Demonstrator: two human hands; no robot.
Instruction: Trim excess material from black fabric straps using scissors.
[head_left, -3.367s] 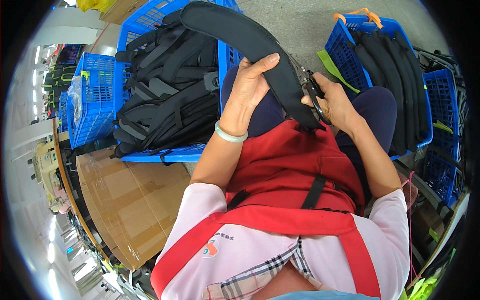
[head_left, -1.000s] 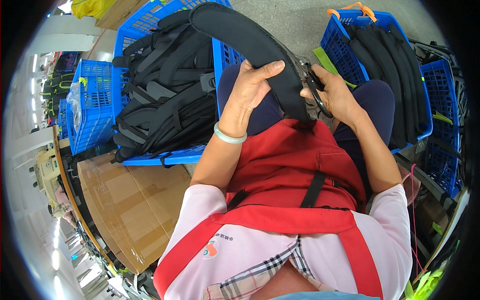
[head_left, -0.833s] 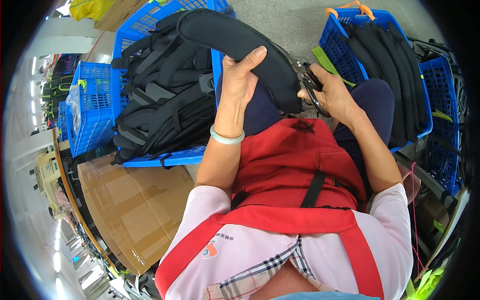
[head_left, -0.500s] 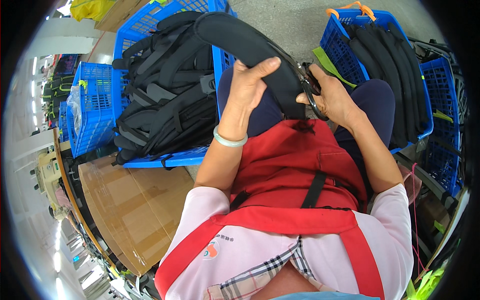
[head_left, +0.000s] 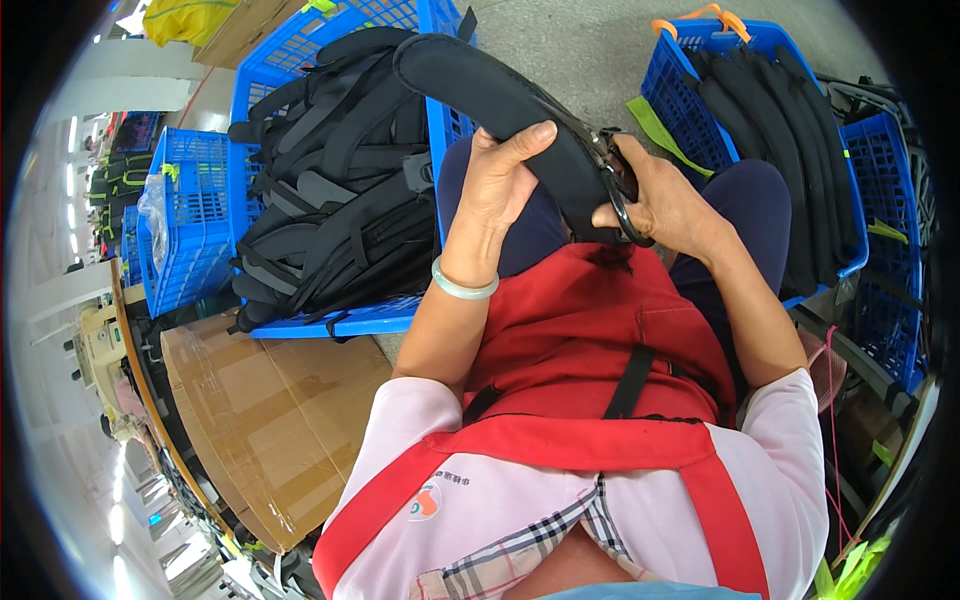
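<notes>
A long, curved black padded strap (head_left: 475, 85) stretches across my lap, its rounded far end up by the rim of the left crate. My left hand (head_left: 503, 172) is closed around the strap's middle, thumb lying on top. In my right hand (head_left: 665, 195) is a pair of scissors (head_left: 622, 205) with black handle loops, fingers through them. The scissors lie against the strap's right edge; their blade tips are hard to make out. Beneath the strap's near end is the red apron (head_left: 590, 330) over my lap.
At my left stands a blue crate (head_left: 432, 170) heaped with black straps (head_left: 340, 180). A second blue crate (head_left: 690, 110) at the right holds a row of black padded pieces (head_left: 770, 140). A brown cardboard box (head_left: 275, 420) sits at lower left, with another blue crate (head_left: 190, 225) beyond.
The scissors have shifted slightly along the strap's right edge, and their loops sit a little differently in my right hand. My left hand keeps its hold, almost still.
</notes>
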